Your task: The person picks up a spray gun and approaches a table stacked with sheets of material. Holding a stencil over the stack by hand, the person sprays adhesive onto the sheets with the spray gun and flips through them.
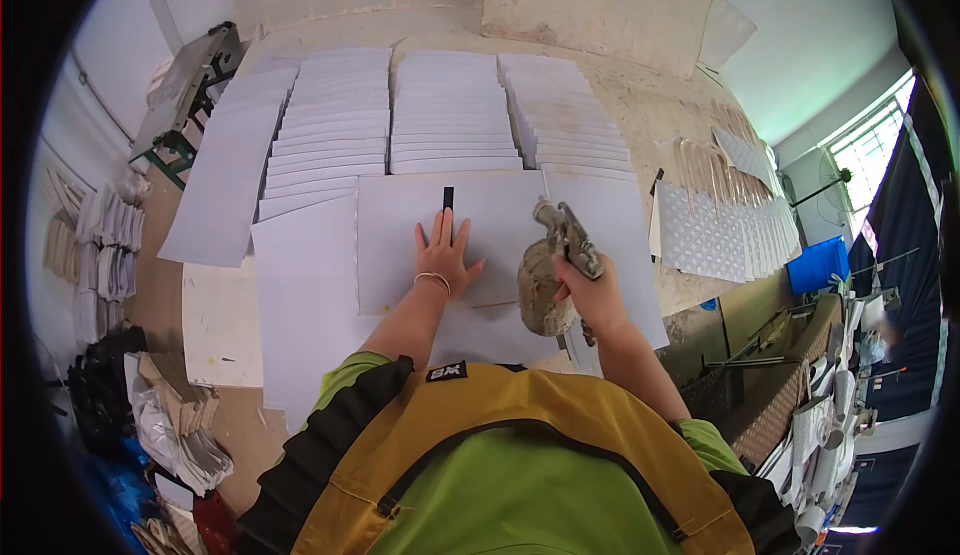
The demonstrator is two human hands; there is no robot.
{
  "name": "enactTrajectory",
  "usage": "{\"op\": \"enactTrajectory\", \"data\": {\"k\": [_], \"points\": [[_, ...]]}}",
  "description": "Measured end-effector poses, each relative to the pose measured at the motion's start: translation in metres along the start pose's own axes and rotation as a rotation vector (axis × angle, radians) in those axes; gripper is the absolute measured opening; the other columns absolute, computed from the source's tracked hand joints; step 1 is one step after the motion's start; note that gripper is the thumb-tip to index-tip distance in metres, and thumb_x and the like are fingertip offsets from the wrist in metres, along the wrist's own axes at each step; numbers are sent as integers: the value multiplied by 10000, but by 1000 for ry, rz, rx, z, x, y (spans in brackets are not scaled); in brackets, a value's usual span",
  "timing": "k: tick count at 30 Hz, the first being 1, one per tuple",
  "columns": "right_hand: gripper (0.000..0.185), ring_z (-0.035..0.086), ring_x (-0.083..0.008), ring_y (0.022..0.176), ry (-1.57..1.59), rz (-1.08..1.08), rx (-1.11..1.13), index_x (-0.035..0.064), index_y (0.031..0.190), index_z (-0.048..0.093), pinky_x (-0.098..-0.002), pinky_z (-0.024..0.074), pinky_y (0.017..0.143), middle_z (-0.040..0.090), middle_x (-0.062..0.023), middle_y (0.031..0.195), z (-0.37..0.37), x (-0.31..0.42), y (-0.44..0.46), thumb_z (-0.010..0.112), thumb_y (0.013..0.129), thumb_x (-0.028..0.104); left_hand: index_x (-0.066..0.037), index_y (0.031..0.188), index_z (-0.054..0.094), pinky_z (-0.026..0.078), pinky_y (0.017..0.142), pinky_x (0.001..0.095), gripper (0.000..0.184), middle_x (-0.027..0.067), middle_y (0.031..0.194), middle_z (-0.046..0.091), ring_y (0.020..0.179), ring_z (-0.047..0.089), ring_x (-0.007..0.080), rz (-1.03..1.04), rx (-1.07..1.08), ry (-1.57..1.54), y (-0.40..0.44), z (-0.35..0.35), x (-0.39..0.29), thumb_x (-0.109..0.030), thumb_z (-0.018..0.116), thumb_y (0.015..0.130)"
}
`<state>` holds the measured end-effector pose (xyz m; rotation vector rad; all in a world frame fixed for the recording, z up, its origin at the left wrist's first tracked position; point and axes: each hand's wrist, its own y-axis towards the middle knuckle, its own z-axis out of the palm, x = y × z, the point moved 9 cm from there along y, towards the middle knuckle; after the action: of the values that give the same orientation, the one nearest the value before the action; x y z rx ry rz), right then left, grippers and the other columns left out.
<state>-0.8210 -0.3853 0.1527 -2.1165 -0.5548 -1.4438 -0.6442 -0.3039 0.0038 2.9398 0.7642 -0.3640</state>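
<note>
My left hand [447, 255] lies flat with its fingers spread on a pale rectangular sheet [385, 245]. Its middle fingertips touch a short black strip [448, 198] on that sheet. To the right, my right hand [592, 293] is wrapped round the handle of a stained spray gun [575, 240]. The gun's crusted round cup [543, 290] hangs over the right edge of the sheet. Beyond both hands, overlapping white sheets [455, 115] stand in several fanned rows.
Patterned sheets [700, 235] lie fanned at the table's right side. Large boards [600, 10] lean at the back. A blue bin [818, 265] stands at the right, a green-legged metal frame [190, 105] at the left. Black bags [100, 385] sit at lower left.
</note>
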Motion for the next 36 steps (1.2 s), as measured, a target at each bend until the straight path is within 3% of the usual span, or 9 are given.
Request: {"op": "enactTrajectory", "data": {"k": [8,11,18,24,31,36], "points": [[173,517,-112,475,147,48,19,2,777,571,-250,431,452,544,-35,639,9,-5,-25,627,825,158,-149,1412,249,69,1067,562,750,166,1488,113,1378,114,284,-7,2,-34,0,-1,1,-517,509,812],[171,513,-109,474,157,33,-117,9,773,573,-250,425,444,546,-32,642,-19,-14,-27,624,830,163,-145,1407,261,70,1067,562,745,167,1486,121,1377,121,284,-1,-22,-42,0,0,2,-514,511,811],[161,495,-97,468,31,35,-4,17,778,574,-242,400,429,542,-22,629,-1,-10,-36,613,844,159,-141,1404,267,70,1066,564,738,175,1478,146,1374,132,286,8,-43,-33,0,3,1,-516,502,814],[158,490,-91,461,183,10,75,28,753,575,-237,372,420,539,-18,610,13,-14,-34,608,845,152,-139,1403,270,74,1061,571,740,180,1473,160,1370,144,287,-2,-49,-11,0,1,3,-519,499,812],[191,487,-82,472,39,12,-113,-4,800,565,-243,403,431,544,-14,630,-52,-21,-40,618,845,174,-139,1400,277,85,1059,571,733,182,1471,166,1367,152,286,-2,-42,0,0,2,2,-511,502,810],[197,485,-77,475,-54,13,0,-9,792,567,-242,402,431,542,-14,631,-31,-12,-42,619,842,174,-140,1397,283,93,1057,575,728,179,1470,171,1366,157,287,2,-45,12,1,1,0,-510,501,810]]}}
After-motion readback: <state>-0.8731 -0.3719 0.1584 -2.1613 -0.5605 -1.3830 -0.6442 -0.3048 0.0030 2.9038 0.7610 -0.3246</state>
